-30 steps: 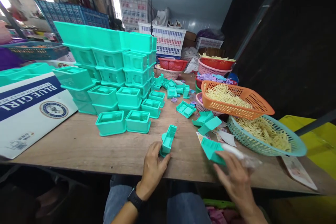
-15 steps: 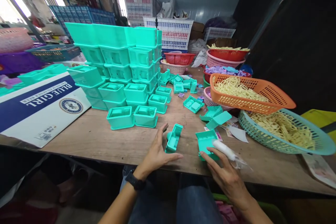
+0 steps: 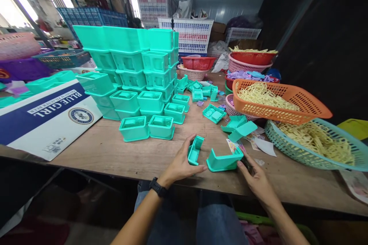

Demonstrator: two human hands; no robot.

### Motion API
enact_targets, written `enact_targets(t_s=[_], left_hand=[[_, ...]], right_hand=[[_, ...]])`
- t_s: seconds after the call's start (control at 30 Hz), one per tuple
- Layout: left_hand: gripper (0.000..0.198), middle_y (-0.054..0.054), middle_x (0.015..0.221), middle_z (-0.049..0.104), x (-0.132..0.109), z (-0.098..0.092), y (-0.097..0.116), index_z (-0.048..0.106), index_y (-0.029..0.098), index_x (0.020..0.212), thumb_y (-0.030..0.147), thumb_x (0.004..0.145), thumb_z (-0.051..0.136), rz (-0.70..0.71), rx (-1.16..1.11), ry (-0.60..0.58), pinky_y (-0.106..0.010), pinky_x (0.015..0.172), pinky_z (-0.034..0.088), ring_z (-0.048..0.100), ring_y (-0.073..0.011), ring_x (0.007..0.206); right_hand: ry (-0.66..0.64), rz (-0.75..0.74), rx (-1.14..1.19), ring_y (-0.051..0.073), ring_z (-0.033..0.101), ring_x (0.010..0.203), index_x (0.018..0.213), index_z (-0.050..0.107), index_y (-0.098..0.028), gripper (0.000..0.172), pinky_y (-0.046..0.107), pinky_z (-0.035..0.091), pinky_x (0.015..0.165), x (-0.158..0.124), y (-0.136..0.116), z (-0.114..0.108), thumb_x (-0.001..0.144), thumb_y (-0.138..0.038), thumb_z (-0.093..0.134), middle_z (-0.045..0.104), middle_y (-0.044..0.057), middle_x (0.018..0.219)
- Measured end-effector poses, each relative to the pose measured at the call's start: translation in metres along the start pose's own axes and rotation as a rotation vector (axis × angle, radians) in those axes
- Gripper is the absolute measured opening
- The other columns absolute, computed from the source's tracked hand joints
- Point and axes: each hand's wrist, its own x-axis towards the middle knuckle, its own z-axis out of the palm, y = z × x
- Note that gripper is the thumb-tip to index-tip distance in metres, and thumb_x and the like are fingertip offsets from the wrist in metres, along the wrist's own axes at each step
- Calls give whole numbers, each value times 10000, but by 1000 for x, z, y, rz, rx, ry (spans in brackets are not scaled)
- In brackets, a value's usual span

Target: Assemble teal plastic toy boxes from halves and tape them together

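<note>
My left hand (image 3: pixel 184 159) curls around a small open-sided green plastic housing part (image 3: pixel 196 150), thumb at its near end and fingers along its far left side. To the right, a larger green plastic housing part (image 3: pixel 224 162) rests its flanged edge on the table, with its notched edge upward. My right hand (image 3: pixel 255 178) grips that part's right end between thumb and fingers. A narrow gap separates the two parts. Ahead of my left hand stand finished-looking green boxes (image 3: pixel 161 127), side by side. Two loose green shells (image 3: pixel 243 131) lie beyond my right hand.
Stacked green boxes (image 3: pixel 126 61) rise at the left behind a printed carton (image 3: pixel 54 122). On the right, an orange basket (image 3: pixel 313 101) overlaps a pale green basket (image 3: pixel 356 160), both holding cream strands. More green parts (image 3: pixel 201 92) lie farther back. The wooden table's (image 3: pixel 109 160) front edge runs below my hands.
My right hand has turned the larger part so that its wall faces me. My left hand has closed around the smaller part, now slightly farther right. The white roll by my right hand no longer shows.
</note>
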Motion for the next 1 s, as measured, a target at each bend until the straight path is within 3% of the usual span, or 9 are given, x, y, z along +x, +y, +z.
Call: enact_targets(t_s=[0.13, 0.23, 0.4, 0.53, 0.63, 0.7, 0.83, 0.9, 1.0], left_hand=[[1168, -188, 1654, 366, -5, 16, -2, 274, 214, 1617, 406, 685, 950, -17, -39, 43, -572, 1308, 286, 358, -369, 1552], [1332, -193, 1696, 268, -10, 20, -5, 201, 243, 1646, 488, 605, 995, -14, -43, 3, -590, 1321, 250, 249, -392, 1599], [1427, -196, 1721, 202, -21, 10, -6, 137, 261, 1663, 483, 560, 1015, -45, 33, -82, -638, 1325, 191, 174, -415, 1618], [1417, -200, 1676, 281, -28, 6, -10, 166, 261, 1657, 461, 545, 1020, -62, 98, 14, -668, 1310, 204, 188, -444, 1605], [1381, -202, 1650, 302, -29, 10, -15, 172, 249, 1648, 452, 567, 1007, -84, 121, 124, -658, 1301, 237, 249, -439, 1580], [1364, -198, 1637, 313, -29, 12, -17, 162, 246, 1643, 478, 587, 994, -91, 126, 170, -639, 1295, 264, 284, -426, 1566], [1356, -188, 1603, 368, -27, 9, -18, 165, 260, 1637, 507, 590, 991, -64, 136, 161, -627, 1282, 301, 329, -419, 1546], [1358, -195, 1610, 363, -27, 5, -17, 165, 254, 1639, 504, 591, 992, -59, 137, 140, -623, 1282, 306, 331, -420, 1547], [1356, -208, 1643, 333, -28, -1, -17, 162, 232, 1645, 485, 601, 990, -60, 124, 100, -607, 1290, 305, 300, -422, 1569]], right_hand=[[98, -1, -83, 346, 428, 1494, 1598, 405, -246, 796, 577, 372, 1214, -11, -19, 20, 959, -703, 533, 512, 159, 1572], [169, -93, -253, 421, 378, 1495, 1647, 253, -205, 1047, 633, 389, 1169, -20, -38, 43, 855, -776, 630, 390, 232, 1614], [258, -95, -397, 499, 443, 1400, 1627, 242, -177, 1120, 714, 405, 1082, -16, -46, 66, 810, -857, 594, 464, 293, 1489], [240, -37, -387, 523, 445, 1384, 1645, 186, -165, 1208, 734, 398, 1069, -8, -42, 67, 768, -862, 637, 454, 304, 1503], [279, -43, -331, 504, 445, 1389, 1663, 119, -157, 1259, 699, 420, 1074, -8, -52, 68, 760, -804, 711, 442, 296, 1514], [299, -117, -314, 459, 462, 1388, 1644, 205, -188, 1072, 663, 424, 1098, -10, -65, 71, 848, -720, 687, 471, 257, 1496], [159, -349, -375, 378, 450, 1435, 1375, 571, -268, 408, 626, 361, 1180, -11, -79, 72, 1016, -458, 535, 505, 168, 1493], [89, -389, -344, 354, 448, 1447, 1222, 642, -257, 271, 597, 359, 1192, -5, -76, 69, 1021, -369, 498, 509, 157, 1497], [-103, -299, -180, 339, 467, 1434, 1029, 646, -235, 192, 561, 392, 1173, 15, -66, 59, 957, -302, 482, 542, 155, 1482]])
